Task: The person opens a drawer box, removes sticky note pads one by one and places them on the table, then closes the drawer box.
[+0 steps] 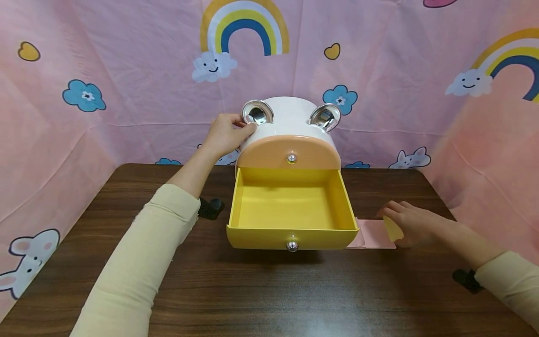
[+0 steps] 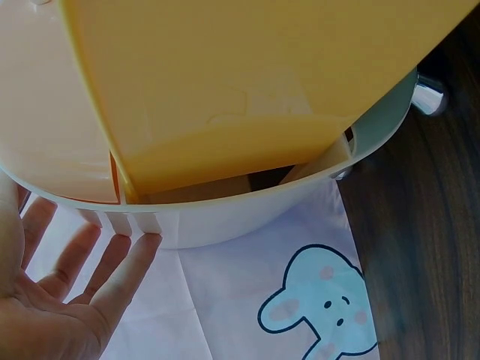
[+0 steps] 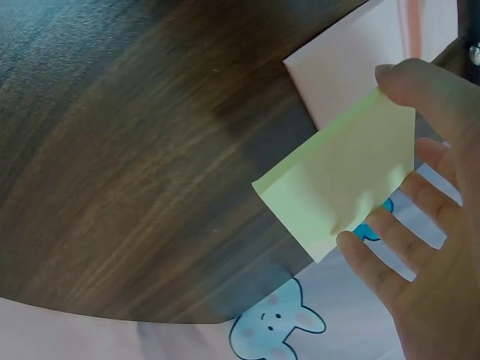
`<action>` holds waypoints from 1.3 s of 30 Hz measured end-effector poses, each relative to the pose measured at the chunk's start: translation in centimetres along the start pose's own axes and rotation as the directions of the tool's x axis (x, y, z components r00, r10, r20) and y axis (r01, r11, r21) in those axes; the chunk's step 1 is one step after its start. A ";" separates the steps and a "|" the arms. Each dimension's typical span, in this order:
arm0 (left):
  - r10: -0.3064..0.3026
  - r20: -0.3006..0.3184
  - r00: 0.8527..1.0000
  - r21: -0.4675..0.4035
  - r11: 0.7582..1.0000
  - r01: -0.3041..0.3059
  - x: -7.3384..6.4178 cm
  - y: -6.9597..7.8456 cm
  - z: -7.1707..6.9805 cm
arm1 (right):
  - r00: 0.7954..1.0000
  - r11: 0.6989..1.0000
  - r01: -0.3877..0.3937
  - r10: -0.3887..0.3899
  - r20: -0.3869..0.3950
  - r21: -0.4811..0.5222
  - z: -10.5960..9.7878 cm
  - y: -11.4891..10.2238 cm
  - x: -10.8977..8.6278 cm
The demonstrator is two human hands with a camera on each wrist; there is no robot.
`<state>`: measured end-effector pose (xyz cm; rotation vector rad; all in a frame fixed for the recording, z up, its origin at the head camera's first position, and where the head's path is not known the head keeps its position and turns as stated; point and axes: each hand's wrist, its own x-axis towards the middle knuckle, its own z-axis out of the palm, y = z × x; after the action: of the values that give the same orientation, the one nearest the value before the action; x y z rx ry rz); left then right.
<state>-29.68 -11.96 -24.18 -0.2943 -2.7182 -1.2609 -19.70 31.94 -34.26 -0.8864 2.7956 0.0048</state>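
Observation:
A white desktop drawer box [image 1: 290, 112] with two silver round eyes stands in the middle of the table. Its lower yellow drawer [image 1: 261, 238] is pulled out and holds nothing; the peach upper drawer [image 1: 261, 154] is closed. My left hand [image 1: 227, 135] rests at the box's left side, thumb near the left eye. In the left wrist view its fairly straight fingertips touch the white wall. To the right of the drawer, my right hand [image 1: 417, 227] pinches a yellow sticky-note pad [image 3: 337, 172] between thumb and fingers, above the table beside pink paper pieces [image 1: 376, 234].
Dark wood-grain table [image 1: 202, 290] extends around the box. Pink patterned cloth [image 1: 147, 93] hangs behind and at both sides. Black bands or devices show near the left wrist [image 1: 210, 209] and right wrist [image 1: 467, 281]. Part of the pink paper lies behind the drawer's right front corner.

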 end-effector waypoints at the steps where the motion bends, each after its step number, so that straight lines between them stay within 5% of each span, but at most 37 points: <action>1: 0.000 -0.001 1.000 0.003 1.000 0.000 0.0 0.0 0.0 | 1.000 1.000 0.004 -0.004 -0.001 -0.003 0.1 0.1 0.0; 39: -0.018 -0.007 1.000 0.013 1.000 0.018 0.0 0.0 0.1 | 0.986 0.991 -0.131 0.126 0.111 0.037 3.9 2.6 -0.6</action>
<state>-29.68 -11.89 -24.23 -0.2638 -2.7284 -1.2454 -19.96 34.67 -38.14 -0.6737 2.7344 0.0105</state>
